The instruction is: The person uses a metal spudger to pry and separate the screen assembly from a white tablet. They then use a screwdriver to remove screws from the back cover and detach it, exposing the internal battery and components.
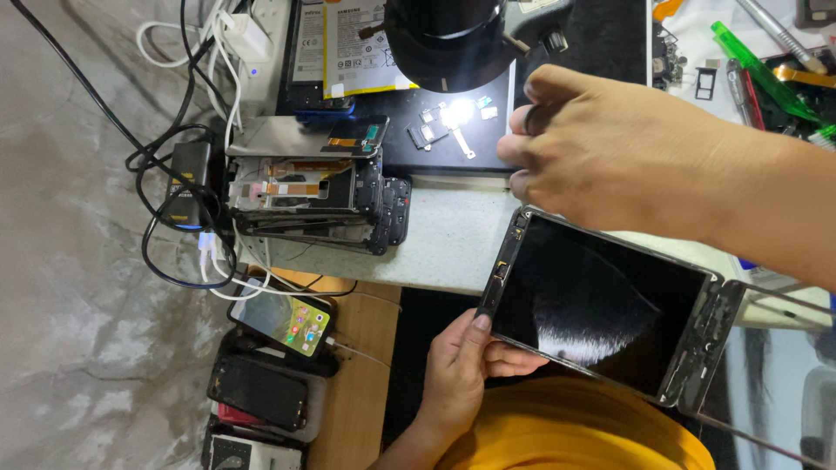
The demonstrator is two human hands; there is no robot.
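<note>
Phone frame point(601, 305) in left hand point(461, 365), right hand point(601, 157) above, stacked phone parts point(322, 191) nearby

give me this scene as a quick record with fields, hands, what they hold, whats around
left hand: left hand has its grip on the lower corner of an opened phone frame, dark inner side up
right hand: right hand raised above the frame's top edge, fingers curled in; anything pinched is too small to tell
lit area: small loose parts on a black mat under a microscope head
left of frame: stack of stripped phones
lower left: lit phone on a cable
far left: charger and tangled cables
</note>
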